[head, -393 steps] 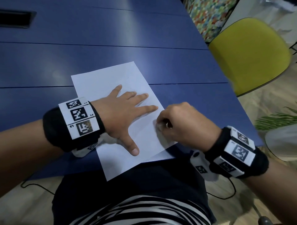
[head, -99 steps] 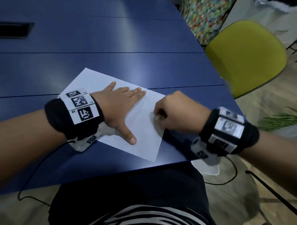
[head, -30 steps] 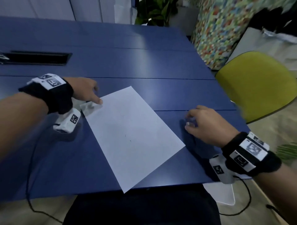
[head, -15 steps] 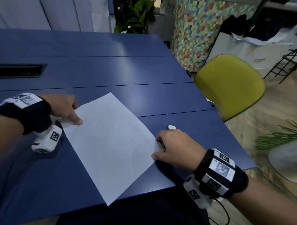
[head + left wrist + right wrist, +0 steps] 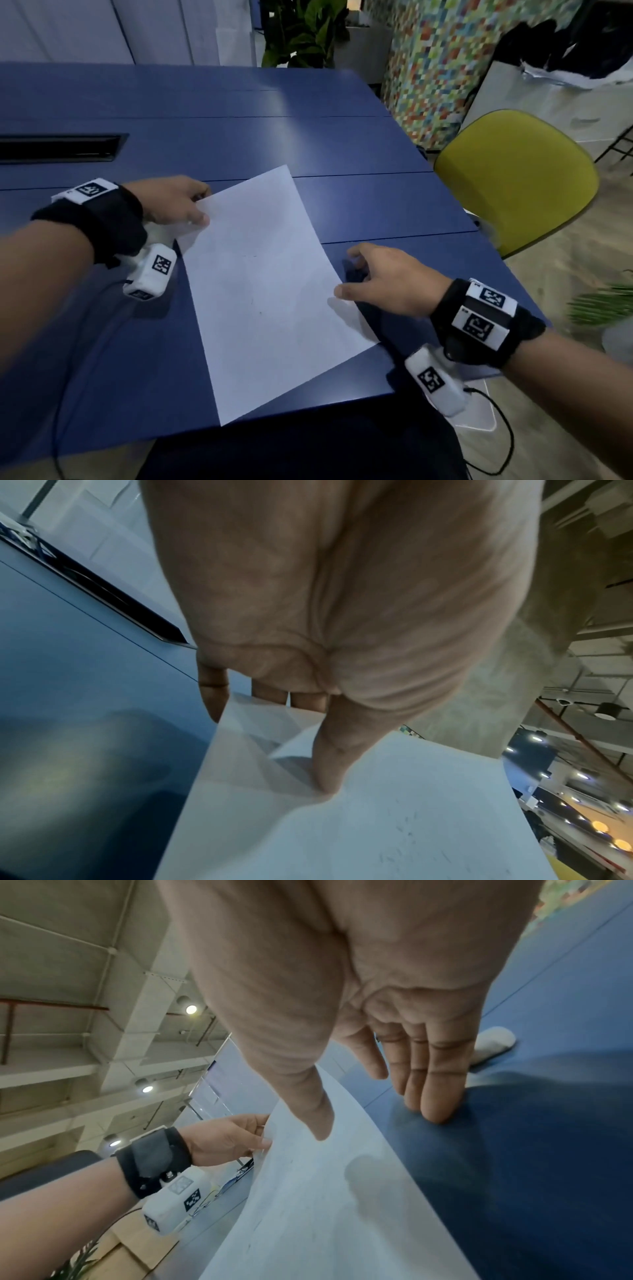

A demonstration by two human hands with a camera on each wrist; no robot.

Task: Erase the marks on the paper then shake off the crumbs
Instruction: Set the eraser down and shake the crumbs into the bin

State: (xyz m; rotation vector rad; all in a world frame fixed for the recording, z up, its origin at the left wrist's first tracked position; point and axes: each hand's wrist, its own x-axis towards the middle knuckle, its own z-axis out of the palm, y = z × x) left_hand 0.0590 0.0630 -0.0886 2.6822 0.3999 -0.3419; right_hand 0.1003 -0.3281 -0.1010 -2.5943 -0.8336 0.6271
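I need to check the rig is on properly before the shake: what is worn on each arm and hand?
Both forearms are bare, with no sleeves or gloves. The left hand and the right hand each have a black fabric wristband topped by white blocks printed with black square markers. A white camera box with a similar marker hangs under each wrist, trailing a thin black cable.

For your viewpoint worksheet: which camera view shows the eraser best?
The right wrist view: the white eraser lies on the blue table beyond the fingers. In the head view the right hand hides it; the left wrist view misses it.
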